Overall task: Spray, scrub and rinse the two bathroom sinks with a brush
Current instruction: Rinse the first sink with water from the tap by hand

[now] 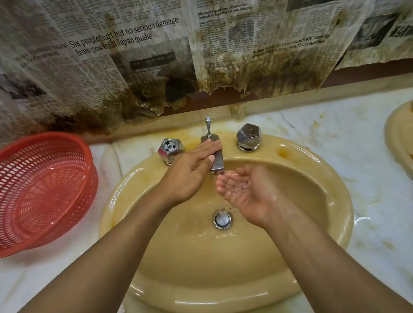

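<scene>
Cupping tap water in the loose right hand (242,192) and laying the left hand (189,172) flat on the spout (217,159), neither grip clenched on anything, likely to splash-rinse this sink (306,242), no brush in sight.

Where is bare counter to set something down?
Free: counter between near sink and right sink; front-left strip below basket. Crowded: left tap, spout, right tap at the back; left hand on spout, right hand under it.

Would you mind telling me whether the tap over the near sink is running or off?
Running: water pools in the cupped right hand under the spout and streams down to the drain.
</scene>
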{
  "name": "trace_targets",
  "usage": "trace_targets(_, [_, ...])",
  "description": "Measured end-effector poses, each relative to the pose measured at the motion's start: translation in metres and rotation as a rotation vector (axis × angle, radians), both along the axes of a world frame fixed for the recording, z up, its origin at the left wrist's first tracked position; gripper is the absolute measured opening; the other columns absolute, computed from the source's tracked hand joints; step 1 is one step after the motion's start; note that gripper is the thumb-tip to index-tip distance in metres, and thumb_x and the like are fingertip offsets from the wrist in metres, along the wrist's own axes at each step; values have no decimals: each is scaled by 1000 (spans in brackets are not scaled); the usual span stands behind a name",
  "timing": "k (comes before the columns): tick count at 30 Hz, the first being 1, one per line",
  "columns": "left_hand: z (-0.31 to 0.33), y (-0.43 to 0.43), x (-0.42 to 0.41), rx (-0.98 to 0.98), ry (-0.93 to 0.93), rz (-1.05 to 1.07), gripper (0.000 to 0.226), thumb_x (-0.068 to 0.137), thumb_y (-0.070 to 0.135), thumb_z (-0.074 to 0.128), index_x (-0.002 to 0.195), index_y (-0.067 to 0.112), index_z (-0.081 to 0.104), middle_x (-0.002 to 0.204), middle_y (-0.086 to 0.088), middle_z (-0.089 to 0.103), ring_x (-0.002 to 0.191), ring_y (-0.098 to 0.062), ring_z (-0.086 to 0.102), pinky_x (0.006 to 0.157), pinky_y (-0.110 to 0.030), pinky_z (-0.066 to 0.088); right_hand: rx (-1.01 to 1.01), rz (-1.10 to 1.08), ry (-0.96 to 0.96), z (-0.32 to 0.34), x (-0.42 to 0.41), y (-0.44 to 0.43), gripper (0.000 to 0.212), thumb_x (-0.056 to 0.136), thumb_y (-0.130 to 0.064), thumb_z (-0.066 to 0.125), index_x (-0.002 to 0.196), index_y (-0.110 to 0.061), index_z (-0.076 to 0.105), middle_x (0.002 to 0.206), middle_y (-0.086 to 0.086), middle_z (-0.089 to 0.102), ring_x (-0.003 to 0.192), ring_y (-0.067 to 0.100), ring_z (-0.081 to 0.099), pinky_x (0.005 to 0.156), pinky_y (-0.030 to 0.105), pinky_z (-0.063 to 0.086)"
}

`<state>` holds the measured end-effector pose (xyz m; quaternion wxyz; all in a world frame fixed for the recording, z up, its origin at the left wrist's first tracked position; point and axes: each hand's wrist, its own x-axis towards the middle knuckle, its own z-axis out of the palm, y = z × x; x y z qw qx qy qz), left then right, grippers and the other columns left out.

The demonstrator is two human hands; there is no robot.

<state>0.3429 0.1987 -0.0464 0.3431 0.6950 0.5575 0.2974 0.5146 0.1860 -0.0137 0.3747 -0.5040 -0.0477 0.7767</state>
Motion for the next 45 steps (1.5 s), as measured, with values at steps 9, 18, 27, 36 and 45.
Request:
trace_targets(9, [2,-4,4,5,42,54,51,105,39,37,150,21,52,158,9,44,152,-3,27,126,-28,22,436,67,-341,51,-2,20,19,101,-1,50,102,3,69,102,13,73,96,21,71,85,25,57])
trace_targets(18, [4,9,10,-47,103,161,44,111,22,40,153,17,48,161,6,40,151,-3,28,124,-20,16,-159,21,82,-28,-16,0,33,105,-10,39,114,14,60,112,31,67,99,41,66,85,44,57])
trace_targets(27, [6,24,5,50,48,377,35,104,20,56,138,19,63,138,5,65,128,-14,60,114,-33,43,198,74,-119,28,6,17,30,102,-7,41,100,12,65,87,20,75,76,28,74,68,31,63])
trace_targets(36, [18,36,6,82,260,201,50,111,12,38,159,23,36,165,3,30,153,-5,18,111,-6,4,270,-25,-305,31,-7,29,19,102,0,46,103,8,63,99,19,69,93,28,71,87,32,60])
trace_targets(45, [-8,54,7,-137,86,282,37,111,24,36,138,38,57,114,-5,72,110,-29,65,97,-41,50,-164,-3,2,-9,-6,7,30,103,-5,38,95,13,59,88,25,69,82,37,68,56,41,63])
